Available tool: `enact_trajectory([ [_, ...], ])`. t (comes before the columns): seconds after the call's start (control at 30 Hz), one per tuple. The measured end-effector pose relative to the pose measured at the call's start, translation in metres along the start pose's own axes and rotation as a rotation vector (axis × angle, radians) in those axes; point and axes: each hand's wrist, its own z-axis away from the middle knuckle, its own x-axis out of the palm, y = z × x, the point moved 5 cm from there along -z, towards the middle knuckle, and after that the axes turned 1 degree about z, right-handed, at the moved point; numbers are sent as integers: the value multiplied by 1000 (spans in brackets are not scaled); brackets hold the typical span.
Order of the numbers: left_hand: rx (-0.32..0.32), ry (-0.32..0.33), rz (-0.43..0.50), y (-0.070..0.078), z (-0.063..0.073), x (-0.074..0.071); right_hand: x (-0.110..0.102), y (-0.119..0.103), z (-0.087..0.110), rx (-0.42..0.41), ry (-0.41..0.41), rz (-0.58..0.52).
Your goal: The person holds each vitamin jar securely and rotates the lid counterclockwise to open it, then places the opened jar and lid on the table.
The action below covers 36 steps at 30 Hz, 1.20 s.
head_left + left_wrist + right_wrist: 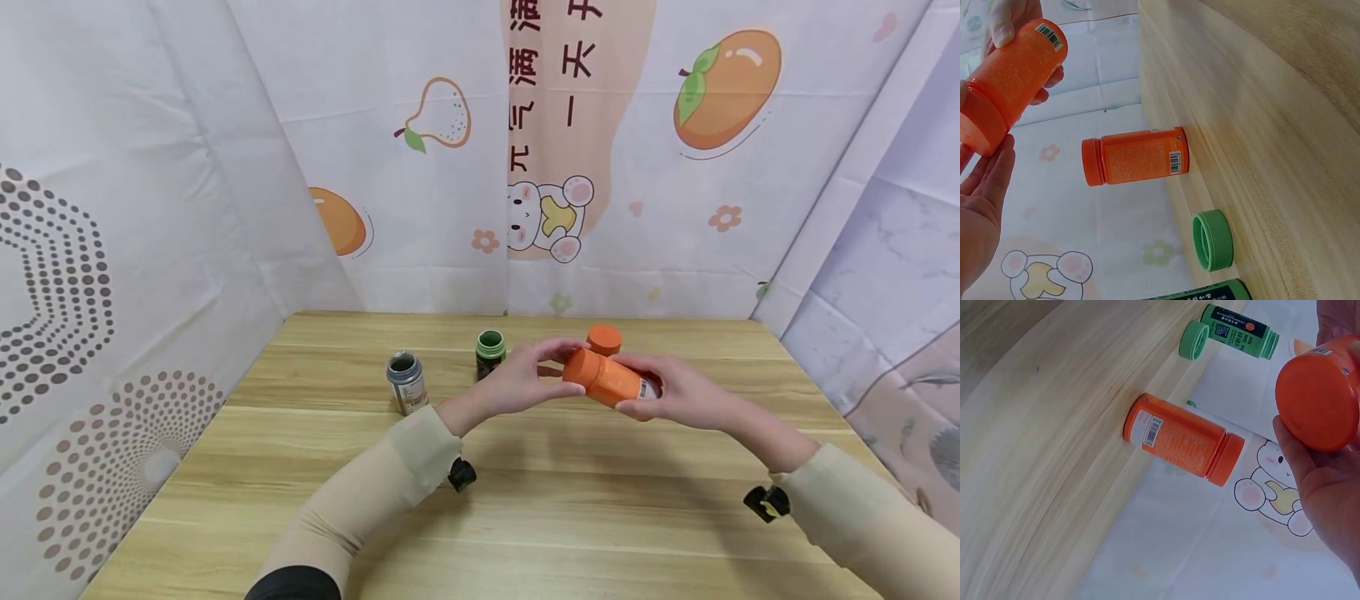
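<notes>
Orange plastic is filling my grip: I'm holding the bottle [617, 383] slantwise above the wooden table [525, 533], its long axis running crosswise, cap [581, 367] pointing left. My left hand [521, 382] is curling around that cap; my right hand [675, 390] is gripping the body. Printed curtain [420, 217] is hanging behind. Lidless grey bottle [409, 390] and green bottle [491, 353] are standing, contents unclear.

In the head view, the held orange bottle [609, 379] hides most of the standing orange bottle [1138, 156] below its cap [604, 335], the left hand [525, 379] covers the base of the green bottle [491, 357], and print on the gray bottle [408, 385] is too small to read. The left wrist view crops the left hand and green bottle; the right one, the held orange bottle and right hand [1335, 494].
</notes>
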Motion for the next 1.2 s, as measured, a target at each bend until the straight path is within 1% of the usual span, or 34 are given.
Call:
enact_trajectory([
  [0.43,15,17,-8,1,1,-3,2,-1,-1,-79,9,-24],
  [0.67,23,27,3,0,1,-2,2,-1,-2,-89,9,-25],
  [0.77,24,39,5,-1,1,-2,3,-2,-2,-85,7,-13],
  [0.97,-32,95,44,-8,1,-1,3,-2,-5,-39,26,54],
  [1.07,-43,102,62,-9,2,-1,4,0,-6,-17,29,71],
  [1.2,-56,113,63,-8,2,-2,4,0,-5,-15,43,62],
])
